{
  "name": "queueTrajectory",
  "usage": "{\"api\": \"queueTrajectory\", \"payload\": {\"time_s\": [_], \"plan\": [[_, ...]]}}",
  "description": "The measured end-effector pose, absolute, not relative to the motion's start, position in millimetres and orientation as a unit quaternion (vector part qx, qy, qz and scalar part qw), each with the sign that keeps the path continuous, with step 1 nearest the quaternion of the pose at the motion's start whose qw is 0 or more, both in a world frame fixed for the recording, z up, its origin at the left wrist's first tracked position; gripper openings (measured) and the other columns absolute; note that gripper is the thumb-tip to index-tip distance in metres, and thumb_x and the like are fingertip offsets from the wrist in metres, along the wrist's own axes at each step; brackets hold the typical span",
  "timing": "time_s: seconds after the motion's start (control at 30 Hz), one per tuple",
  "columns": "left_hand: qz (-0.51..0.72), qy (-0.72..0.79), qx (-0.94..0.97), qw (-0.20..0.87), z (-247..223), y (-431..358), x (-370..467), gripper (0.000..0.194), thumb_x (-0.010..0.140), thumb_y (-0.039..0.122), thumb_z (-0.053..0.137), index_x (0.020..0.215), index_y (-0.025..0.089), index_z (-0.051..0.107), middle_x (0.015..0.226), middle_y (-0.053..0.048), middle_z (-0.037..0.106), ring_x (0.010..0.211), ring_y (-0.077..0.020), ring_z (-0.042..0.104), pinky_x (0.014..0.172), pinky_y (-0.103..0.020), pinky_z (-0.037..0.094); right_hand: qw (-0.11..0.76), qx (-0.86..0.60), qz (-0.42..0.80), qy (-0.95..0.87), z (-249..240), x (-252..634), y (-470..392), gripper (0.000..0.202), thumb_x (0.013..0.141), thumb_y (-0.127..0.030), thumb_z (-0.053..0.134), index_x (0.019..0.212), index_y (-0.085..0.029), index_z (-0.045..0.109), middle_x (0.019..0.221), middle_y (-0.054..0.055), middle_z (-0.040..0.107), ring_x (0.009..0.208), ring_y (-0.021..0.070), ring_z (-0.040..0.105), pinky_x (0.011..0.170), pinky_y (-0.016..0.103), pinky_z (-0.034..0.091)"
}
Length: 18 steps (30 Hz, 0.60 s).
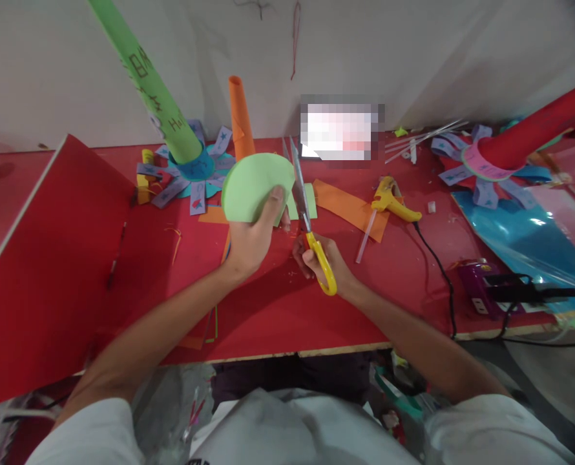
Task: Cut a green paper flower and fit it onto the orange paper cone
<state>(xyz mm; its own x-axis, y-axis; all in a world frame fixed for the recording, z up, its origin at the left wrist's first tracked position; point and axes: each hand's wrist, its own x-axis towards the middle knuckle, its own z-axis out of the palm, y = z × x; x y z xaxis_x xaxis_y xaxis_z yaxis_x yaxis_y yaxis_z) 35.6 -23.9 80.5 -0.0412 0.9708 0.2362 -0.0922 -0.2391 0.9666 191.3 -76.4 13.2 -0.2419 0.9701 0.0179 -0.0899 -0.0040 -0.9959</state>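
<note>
Light green paper (253,184), rounded along its left and upper edge, is held up in my left hand (256,239), the thumb pressed on its face. My right hand (329,261) is closed around the yellow handles of a pair of scissors (307,206). The scissor blades point upward and stand slightly apart, close to the right edge of the green paper. Below and behind the blades, a smaller light green piece (310,201) shows over the red table (278,323). Some fingers of my left hand are hidden behind the paper.
An orange paper roll (240,116) stands behind my left hand. Right of the scissors lie an orange strip (345,206), a yellow glue gun (394,200) with a black cord and a purple box (479,287). Decorated green (156,97) and red (534,132) tubes flank a blurred screen (340,132).
</note>
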Motion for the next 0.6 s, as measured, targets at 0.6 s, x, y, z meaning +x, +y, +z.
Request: {"api": "queueTrajectory", "payload": {"time_s": [0.6], "plan": [[0.620,0.408,0.499,0.448,77.9,-19.6,37.8,0.049,0.091,0.054,0.080,0.063,0.021,0.056,0.056,0.004,0.052,0.050,-0.0080,0.048,0.048,-0.023,0.043,0.453,-0.422,0.568,-0.542,16.3,194.2,-73.3,0.075,0.073,-0.096,0.066,0.080,-0.022,0.054,0.051,-0.008,0.049,0.037,0.0083,0.044,0.038,0.024,0.032]]}}
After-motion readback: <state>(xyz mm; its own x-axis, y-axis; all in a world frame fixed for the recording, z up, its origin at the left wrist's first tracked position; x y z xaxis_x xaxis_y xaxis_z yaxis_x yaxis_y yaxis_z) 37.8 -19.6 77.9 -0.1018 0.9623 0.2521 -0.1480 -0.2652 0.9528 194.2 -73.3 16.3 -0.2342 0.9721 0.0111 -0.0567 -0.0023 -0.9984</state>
